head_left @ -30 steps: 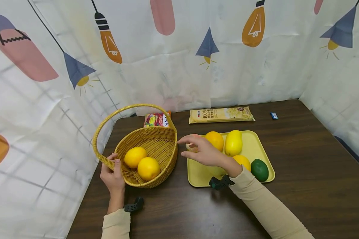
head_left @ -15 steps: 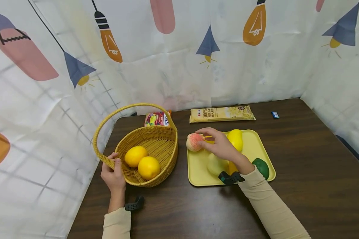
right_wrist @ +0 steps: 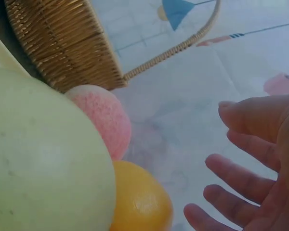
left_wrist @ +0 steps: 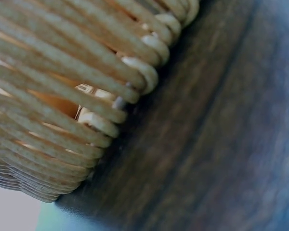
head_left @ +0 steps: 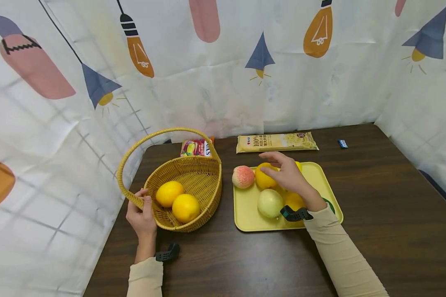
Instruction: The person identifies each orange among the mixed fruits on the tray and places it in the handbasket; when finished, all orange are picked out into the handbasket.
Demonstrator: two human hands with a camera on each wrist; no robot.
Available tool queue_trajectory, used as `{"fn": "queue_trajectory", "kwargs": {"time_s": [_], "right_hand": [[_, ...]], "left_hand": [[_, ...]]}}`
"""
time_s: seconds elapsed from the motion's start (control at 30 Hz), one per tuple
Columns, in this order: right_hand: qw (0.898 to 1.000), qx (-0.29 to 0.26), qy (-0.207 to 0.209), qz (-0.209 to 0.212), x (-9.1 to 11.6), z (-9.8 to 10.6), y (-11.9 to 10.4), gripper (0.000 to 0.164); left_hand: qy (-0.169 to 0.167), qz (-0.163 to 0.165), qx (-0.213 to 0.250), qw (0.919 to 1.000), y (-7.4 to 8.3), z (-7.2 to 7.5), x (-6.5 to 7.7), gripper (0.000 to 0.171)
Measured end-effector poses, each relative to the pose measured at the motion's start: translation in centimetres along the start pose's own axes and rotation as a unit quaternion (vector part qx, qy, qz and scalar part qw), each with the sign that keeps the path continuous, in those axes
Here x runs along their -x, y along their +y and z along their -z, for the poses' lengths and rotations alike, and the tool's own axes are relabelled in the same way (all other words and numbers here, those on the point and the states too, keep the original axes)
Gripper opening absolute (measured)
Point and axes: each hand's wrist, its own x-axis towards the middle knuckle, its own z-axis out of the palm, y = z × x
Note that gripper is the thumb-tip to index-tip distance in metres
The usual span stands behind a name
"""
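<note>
My left hand (head_left: 142,218) grips the left rim of the yellow wicker basket (head_left: 204,181) at the foot of its handle. Two lemons (head_left: 186,208) lie inside. The left wrist view shows only the basket's weave (left_wrist: 53,62) and the table. Over the yellow tray (head_left: 250,223), my right hand (head_left: 291,178) hovers with fingers spread and holds nothing. Nearest it is an orange (head_left: 264,177). A peach (head_left: 243,177), a pale green round fruit (head_left: 270,203) and another orange fruit (head_left: 292,200) lie around. Hand and arm mostly hide a yellow fruit (head_left: 299,166) and a dark green one (head_left: 330,205).
Behind the basket lies a colourful snack packet (head_left: 195,148). A long pasta packet (head_left: 276,142) lies along the table's back edge, and a small blue packet (head_left: 342,143) at the back right. A patterned curtain (head_left: 226,95) encloses the table (head_left: 386,198).
My right hand has moved right from beside the basket, past the peach and the orange, uncovering both. The left hand still holds the basket rim.
</note>
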Motion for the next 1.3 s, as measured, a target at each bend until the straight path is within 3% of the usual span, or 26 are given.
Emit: {"fn": "queue_trajectory", "kwargs": {"time_s": [0.3,0.53,0.67,0.8,1.0,1.3], "right_hand": [[0.999,0.016,0.011,-0.032,-0.1,0.1,1.6,0.042],[0.998,0.029,-0.020,-0.058,-0.1,0.0,2.4,0.047],[0.995,0.051,-0.041,-0.077,-0.2,0.0,2.6,0.053],[0.991,0.083,-0.064,-0.080,-0.3,0.0,2.8,0.060],[0.982,0.148,-0.101,-0.061,-0.1,0.2,3.2,0.071],[0.976,0.173,-0.120,-0.052,0.0,0.1,3.3,0.078]], "left_hand": [[-0.003,-0.006,-0.009,0.9999,-0.5,0.3,-0.1,0.026],[0.011,-0.006,-0.013,0.9998,-2.7,0.3,-0.1,0.022],[0.016,-0.007,-0.013,0.9998,-3.2,0.3,-0.2,0.021],[0.009,-0.007,-0.014,0.9998,-2.7,0.3,-0.2,0.022],[-0.001,0.003,-0.012,0.9999,-0.7,0.1,-0.1,0.025],[-0.004,0.004,-0.019,0.9998,0.4,0.0,0.0,0.027]]}}
